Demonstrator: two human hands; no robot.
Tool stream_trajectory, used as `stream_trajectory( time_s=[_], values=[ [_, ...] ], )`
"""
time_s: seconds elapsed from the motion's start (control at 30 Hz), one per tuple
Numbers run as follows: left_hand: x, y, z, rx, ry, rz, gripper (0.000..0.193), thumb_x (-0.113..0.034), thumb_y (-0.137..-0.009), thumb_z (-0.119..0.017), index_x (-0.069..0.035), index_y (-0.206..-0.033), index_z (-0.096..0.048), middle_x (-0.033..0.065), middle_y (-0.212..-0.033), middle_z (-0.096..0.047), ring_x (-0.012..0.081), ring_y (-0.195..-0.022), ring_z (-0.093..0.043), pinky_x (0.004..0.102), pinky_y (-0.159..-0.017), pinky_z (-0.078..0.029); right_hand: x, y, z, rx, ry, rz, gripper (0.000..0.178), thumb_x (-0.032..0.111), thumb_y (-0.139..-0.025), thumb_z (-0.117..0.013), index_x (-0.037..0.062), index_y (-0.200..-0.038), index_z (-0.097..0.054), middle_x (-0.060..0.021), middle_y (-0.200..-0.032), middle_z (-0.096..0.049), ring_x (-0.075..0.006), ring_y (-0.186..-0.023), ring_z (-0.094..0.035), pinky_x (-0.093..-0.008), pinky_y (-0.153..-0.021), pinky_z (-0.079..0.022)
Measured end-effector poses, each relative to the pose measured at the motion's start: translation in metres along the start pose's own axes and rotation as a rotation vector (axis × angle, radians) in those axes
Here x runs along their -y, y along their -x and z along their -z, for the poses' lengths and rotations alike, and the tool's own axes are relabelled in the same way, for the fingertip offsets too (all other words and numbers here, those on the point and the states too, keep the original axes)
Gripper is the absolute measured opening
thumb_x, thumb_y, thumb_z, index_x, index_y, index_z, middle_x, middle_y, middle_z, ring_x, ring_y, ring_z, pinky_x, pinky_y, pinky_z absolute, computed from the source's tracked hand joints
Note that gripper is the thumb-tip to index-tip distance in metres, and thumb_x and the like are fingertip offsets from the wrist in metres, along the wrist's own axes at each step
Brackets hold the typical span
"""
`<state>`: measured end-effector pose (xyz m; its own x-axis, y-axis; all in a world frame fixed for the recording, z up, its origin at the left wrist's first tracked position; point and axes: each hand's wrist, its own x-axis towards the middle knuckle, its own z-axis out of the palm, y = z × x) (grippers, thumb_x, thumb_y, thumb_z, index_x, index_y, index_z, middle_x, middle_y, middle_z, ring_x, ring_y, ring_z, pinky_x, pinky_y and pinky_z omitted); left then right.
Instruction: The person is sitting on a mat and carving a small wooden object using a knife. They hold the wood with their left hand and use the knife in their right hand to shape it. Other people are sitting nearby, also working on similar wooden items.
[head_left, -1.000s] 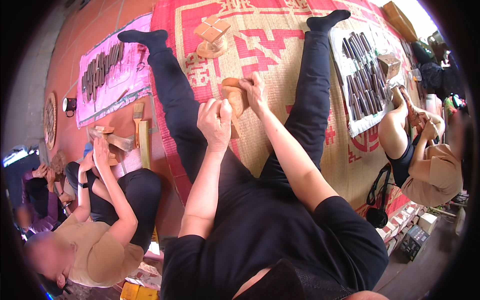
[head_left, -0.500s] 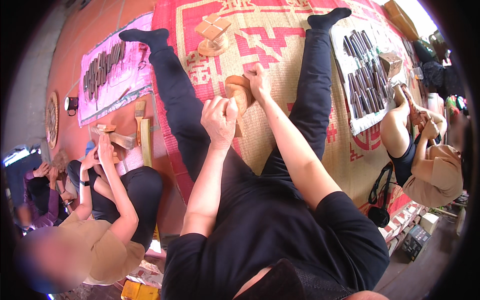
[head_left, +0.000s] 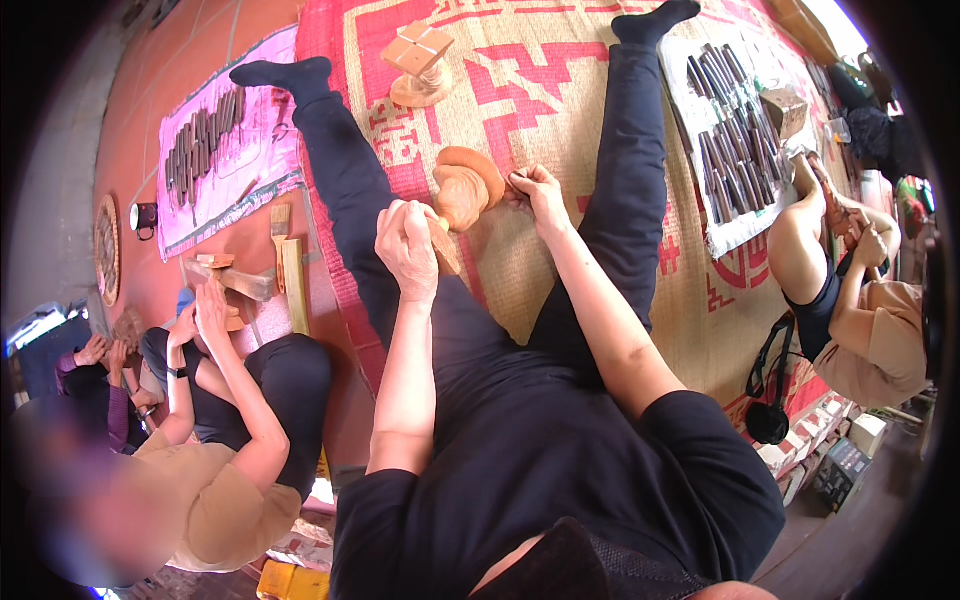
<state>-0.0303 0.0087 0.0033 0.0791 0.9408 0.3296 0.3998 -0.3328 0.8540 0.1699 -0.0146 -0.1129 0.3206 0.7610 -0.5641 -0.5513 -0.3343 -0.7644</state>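
we sit with our legs [head_left: 615,190] spread on a patterned red and straw-coloured mat [head_left: 600,90], and the carved wooden piece [head_left: 465,192] is between them, in front of our body, leaning with its rounded end away from us. our left hand [head_left: 407,248] is closed tight at the near end of the piece, the fingers curled in and the squared wood showing along the thumb side; we take it as holding that end, though the inside of the grip is hidden from us. our right hand [head_left: 540,196] is just to the right of the rounded end, its grip narrow, with thumb and forefinger pinched on a small dark object [head_left: 517,179]. we cannot tell what that object is, nor whether it touches the carving. farther out on the mat is a wooden stand [head_left: 420,65] with a square top and a round base. on our left a row of dark tools [head_left: 203,145] lies on a pink cloth [head_left: 255,165]; on our right many dark-handled tools [head_left: 735,165] lie on a white cloth [head_left: 728,238].
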Motion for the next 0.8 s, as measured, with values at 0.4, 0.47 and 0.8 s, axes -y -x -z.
stream_trajectory(
  time_s=[0.4, 0.47, 0.8],
  values=[
    [0.001, -0.002, -0.003, -0.013, 0.006, 0.084, 0.037, -0.020, -0.097, -0.046, -0.002, -0.066, -0.058, 0.0071, -0.067, -0.057, 0.0255, -0.070, -0.051, 0.0381, -0.069, -0.041, -0.010, -0.005, 0.011, 0.059, -0.048, 0.006, 0.010, 0.010, -0.092, -0.064, 0.0092, -0.089, -0.054, -0.0046, -0.079, -0.066, -0.0124, -0.061, -0.064, -0.0262, -0.058, -0.050],
    [-0.002, -0.003, -0.002, -0.008, 0.030, 0.130, 0.039, -0.020, -0.098, -0.046, -0.002, -0.066, -0.057, 0.0075, -0.067, -0.056, 0.0255, -0.072, -0.052, 0.0383, -0.071, -0.041, -0.011, -0.006, 0.012, 0.059, -0.019, 0.017, 0.009, 0.010, -0.092, -0.063, 0.0088, -0.090, -0.054, -0.0045, -0.079, -0.066, -0.0122, -0.062, -0.064, -0.0261, -0.057, -0.050],
    [-0.004, 0.002, -0.007, -0.075, 0.541, 0.568, 0.046, -0.040, -0.103, -0.048, -0.003, -0.077, -0.058, 0.0019, -0.070, -0.054, 0.0099, -0.062, -0.053, 0.0256, -0.060, -0.045, -0.011, -0.005, 0.012, 0.043, -0.069, 0.053, 0.009, 0.011, -0.092, -0.065, 0.0085, -0.090, -0.056, -0.0036, -0.079, -0.066, -0.0112, -0.060, -0.061, -0.0257, -0.059, -0.051]
  ],
)
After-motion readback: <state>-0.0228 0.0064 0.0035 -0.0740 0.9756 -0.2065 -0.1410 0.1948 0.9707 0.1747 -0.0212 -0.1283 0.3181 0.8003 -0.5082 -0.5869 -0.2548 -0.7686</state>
